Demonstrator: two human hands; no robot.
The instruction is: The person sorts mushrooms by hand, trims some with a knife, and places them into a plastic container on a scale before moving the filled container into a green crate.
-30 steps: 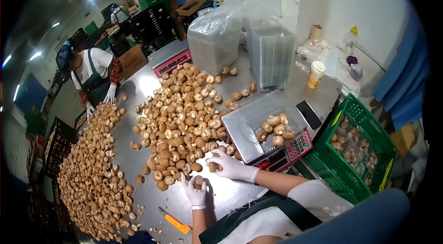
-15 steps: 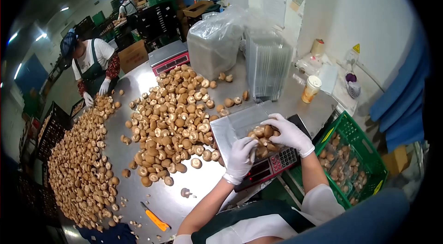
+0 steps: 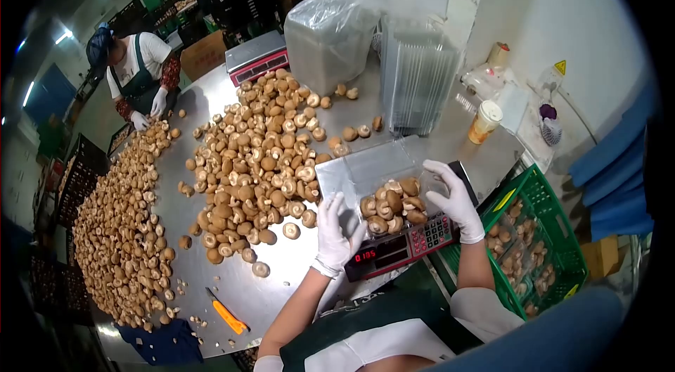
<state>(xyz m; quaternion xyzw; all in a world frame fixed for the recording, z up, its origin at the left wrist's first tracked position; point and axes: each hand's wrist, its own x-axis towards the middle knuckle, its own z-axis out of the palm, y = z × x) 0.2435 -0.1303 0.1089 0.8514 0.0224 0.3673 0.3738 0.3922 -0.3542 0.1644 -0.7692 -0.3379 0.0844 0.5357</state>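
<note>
Brown-capped mushrooms (image 3: 391,204) sit in a clear plastic box on a red-edged digital scale (image 3: 383,259), whose display reads 0.105. The box's clear lid (image 3: 358,167) is folded back behind them. My left hand (image 3: 335,237), in a white glove, is open at the box's left side, thumb and fingers apart. On the other side, my right hand (image 3: 453,202), also gloved, is open with fingers spread near the box's right edge. Neither hand holds anything. To the left, a big pile of loose mushrooms (image 3: 260,161) covers the metal table (image 3: 281,316).
Stacked clear boxes (image 3: 418,80) and a bagged stack (image 3: 327,48) stand behind the scale, near a paper cup (image 3: 485,122). A green crate (image 3: 555,231) holds packed mushrooms. An orange-handled knife (image 3: 228,314) lies at front left. A co-worker (image 3: 140,69) handles another mushroom pile (image 3: 119,245).
Both hands have drawn back from the mushrooms in the box and opened, left hand leftward and right hand slightly rightward. The scale's display has come into view. My view has shifted slightly.
</note>
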